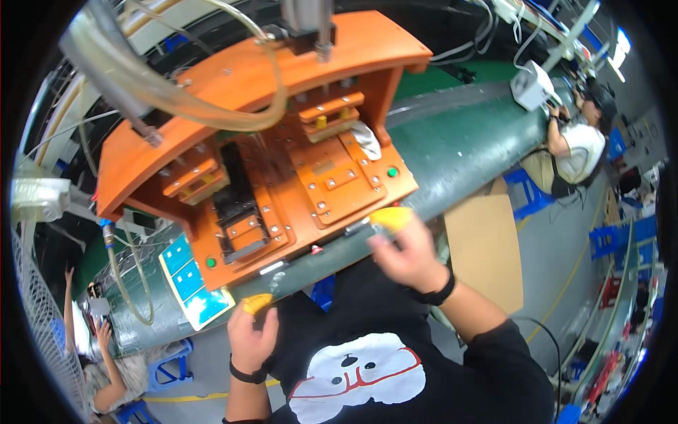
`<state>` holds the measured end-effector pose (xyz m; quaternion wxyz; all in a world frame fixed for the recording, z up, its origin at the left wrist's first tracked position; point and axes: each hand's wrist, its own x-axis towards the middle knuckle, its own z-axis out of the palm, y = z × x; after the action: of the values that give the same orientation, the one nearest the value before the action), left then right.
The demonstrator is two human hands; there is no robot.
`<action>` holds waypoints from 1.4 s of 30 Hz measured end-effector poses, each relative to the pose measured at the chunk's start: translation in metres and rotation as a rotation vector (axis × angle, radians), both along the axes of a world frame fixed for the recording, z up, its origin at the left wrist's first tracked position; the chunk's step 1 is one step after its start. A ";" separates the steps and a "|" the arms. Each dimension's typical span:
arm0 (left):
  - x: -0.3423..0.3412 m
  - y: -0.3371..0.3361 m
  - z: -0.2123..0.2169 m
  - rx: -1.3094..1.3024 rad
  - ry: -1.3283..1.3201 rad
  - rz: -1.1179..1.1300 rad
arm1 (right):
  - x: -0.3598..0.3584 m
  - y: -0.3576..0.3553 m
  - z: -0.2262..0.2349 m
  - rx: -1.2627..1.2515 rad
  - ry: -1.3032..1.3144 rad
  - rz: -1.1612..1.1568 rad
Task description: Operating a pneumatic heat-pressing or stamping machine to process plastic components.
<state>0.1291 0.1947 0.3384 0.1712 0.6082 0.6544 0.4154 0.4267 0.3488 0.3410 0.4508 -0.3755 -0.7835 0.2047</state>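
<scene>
Blue label sheet (195,281) nr left hand (252,334)

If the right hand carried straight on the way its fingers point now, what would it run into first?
Probably the front edge of the orange press fixture. The right hand, with a yellow-covered fingertip, points up and left toward its right plate, near the green button. Depth is unclear, so this is a guess.

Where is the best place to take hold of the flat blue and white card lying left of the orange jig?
Probably the flat blue and white card is best taken at its lower corner, coming from the person's side near the left hand. That corner overhangs the edge of the green conveyor belt, so fingers could likely pinch it above and below.
</scene>
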 end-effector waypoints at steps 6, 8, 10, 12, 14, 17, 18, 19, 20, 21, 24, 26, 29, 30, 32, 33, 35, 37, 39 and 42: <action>-0.007 0.004 0.042 -0.116 0.026 -0.401 | -0.139 0.028 0.042 0.419 -0.187 0.439; -0.016 0.014 0.053 -0.159 0.010 -0.409 | -0.147 0.040 0.037 0.473 -0.269 0.501; -0.030 0.030 0.055 -0.125 -0.102 -0.379 | -0.137 0.051 0.049 0.519 -0.278 0.524; -0.061 0.033 0.057 -0.124 -0.093 -0.246 | -0.131 0.052 0.086 0.571 -0.024 0.436; -0.075 0.053 0.059 -0.124 -0.176 -0.103 | -0.090 0.049 0.114 0.370 0.131 0.393; -0.086 0.101 0.072 -0.089 0.073 -0.208 | -0.001 0.031 0.119 -0.119 0.291 0.124; -0.084 0.119 0.067 -0.067 0.066 -0.159 | 0.038 0.027 0.084 -0.254 0.537 0.013; -0.084 0.139 0.066 -0.067 0.085 -0.171 | 0.068 0.026 0.070 -0.327 0.760 -0.024; -0.085 0.155 0.064 -0.068 0.105 -0.178 | 0.094 0.026 0.058 -0.400 0.984 -0.058; -0.088 0.164 0.064 -0.080 0.116 -0.169 | 0.116 0.029 0.041 -0.417 1.086 -0.122; -0.109 0.192 0.040 -0.260 0.331 -0.007 | 0.181 0.034 -0.020 -0.490 1.263 -0.279; -0.127 0.203 0.027 -0.188 0.387 -0.053 | 0.204 0.051 -0.055 -0.536 1.344 -0.374; -0.197 0.210 -0.048 -0.171 -0.102 -0.010 | 0.203 0.113 -0.111 -0.570 1.397 -0.470; -0.195 0.211 -0.055 -0.174 -0.087 -0.013 | 0.205 0.137 -0.125 -0.561 1.390 -0.472; -0.194 0.207 -0.063 -0.174 -0.049 -0.012 | 0.182 0.184 -0.127 -0.624 1.391 -0.503; -0.193 0.205 -0.064 -0.173 -0.029 -0.014 | 0.172 0.209 -0.128 -0.655 1.393 -0.476; -0.183 0.211 -0.063 -0.166 0.008 -0.038 | 0.159 0.259 -0.129 -0.709 1.330 -0.455; -0.163 0.226 -0.061 -0.159 0.039 -0.084 | 0.141 0.309 -0.130 -0.743 1.257 -0.446; -0.139 0.246 -0.059 -0.150 0.064 -0.148 | 0.112 0.352 -0.128 -0.830 1.146 -0.321; -0.123 0.261 -0.050 -0.141 0.124 -0.197 | 0.053 0.389 -0.095 -1.075 0.659 -0.218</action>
<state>0.0060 0.4557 0.2887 0.2125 0.6804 0.6284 0.3113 0.4802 0.7378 0.2465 0.4351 -0.5439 -0.3490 0.6269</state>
